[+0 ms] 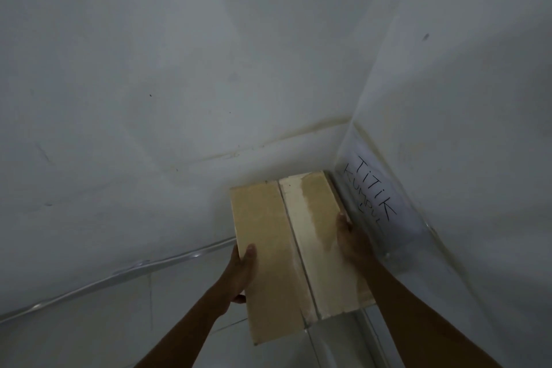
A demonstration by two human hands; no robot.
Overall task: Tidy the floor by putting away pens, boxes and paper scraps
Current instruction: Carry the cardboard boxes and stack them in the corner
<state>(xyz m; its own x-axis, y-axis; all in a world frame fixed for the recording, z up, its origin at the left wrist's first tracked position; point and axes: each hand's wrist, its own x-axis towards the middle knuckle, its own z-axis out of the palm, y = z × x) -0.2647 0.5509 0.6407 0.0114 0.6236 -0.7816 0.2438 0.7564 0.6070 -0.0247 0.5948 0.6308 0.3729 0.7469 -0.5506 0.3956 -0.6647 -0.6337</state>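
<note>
Head view. Holding tan rectangular cardboard box point(274, 218), flaps closed, by both long sides. Left hand point(243, 272): thumb on top, fingers curled under near-left edge. Right hand point(352, 240): curled over right edge. Both grips closed round the box. Positioned in far-right corner of white walls, just beside white paper sheet point(376, 194) lettered "TITIK KUMPUL". Cannot tell whether resting on white tiled floor point(89, 337). Judged mid-task: one box about parked, release pending. No pens or paper scraps in sight, so impossible to say what remains.
</note>
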